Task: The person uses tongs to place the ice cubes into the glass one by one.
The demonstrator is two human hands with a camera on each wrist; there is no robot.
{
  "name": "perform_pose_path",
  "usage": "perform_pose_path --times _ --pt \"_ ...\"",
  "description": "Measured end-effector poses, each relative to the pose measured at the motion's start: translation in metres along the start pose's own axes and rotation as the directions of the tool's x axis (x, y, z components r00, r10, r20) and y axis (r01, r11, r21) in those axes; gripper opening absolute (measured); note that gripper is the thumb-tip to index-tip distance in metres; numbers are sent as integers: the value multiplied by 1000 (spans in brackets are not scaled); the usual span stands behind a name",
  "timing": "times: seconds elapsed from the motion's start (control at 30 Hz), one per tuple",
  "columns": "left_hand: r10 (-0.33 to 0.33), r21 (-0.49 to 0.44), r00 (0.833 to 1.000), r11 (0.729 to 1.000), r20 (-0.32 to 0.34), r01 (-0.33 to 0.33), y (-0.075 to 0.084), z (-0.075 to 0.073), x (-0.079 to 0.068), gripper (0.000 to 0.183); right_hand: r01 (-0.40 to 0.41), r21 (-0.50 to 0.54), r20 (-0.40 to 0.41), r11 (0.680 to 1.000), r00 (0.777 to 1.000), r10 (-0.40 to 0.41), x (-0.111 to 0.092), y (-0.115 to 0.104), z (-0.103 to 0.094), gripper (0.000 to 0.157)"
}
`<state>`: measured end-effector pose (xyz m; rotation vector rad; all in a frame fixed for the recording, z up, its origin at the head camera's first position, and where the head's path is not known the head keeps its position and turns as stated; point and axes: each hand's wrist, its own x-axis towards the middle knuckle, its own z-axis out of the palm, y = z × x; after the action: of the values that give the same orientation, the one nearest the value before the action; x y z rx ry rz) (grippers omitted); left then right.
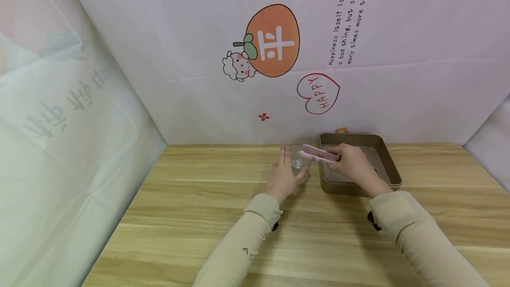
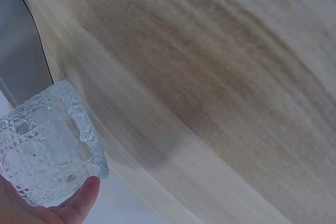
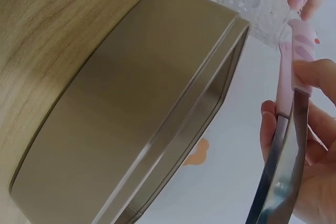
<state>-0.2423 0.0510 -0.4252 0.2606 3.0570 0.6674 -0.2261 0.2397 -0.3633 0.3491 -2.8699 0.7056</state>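
Note:
My left hand [image 1: 282, 177] holds a clear cut-glass tumbler [image 2: 50, 140], its thumb near the base and two fingers stretched along the far side. The diamond pattern of the glass shows in the left wrist view. In my right hand [image 1: 353, 163] is a pair of metal tongs with pink ends [image 3: 291, 72], pinched between thumb and fingers. Those pink ends point left and overlap the rim of the tumbler in the head view. Below the right hand stands a gold-brown rectangular metal pan [image 1: 324, 186]; the hand and forearm hide part of its inside.
The pan sits right of the tumbler, near the back edge of the wooden table [image 1: 199, 216]. A small dark spot shows inside it. Behind rises a white printed cloth [image 1: 207, 110], and another cloth [image 1: 79, 167] hangs along the left side.

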Motion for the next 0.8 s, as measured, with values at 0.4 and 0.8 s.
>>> perform_pose_path --times 0.4,0.8 --pt "4 17 1000 1000 -3 -4 2 -2 -2 90 -179 -16 -133 984 976 175 -1 21 -7 44" --pt "5 1 1000 1000 -4 -5 1 -1 -1 90 -261 -49 -57 964 964 258 3 39 -2 43"
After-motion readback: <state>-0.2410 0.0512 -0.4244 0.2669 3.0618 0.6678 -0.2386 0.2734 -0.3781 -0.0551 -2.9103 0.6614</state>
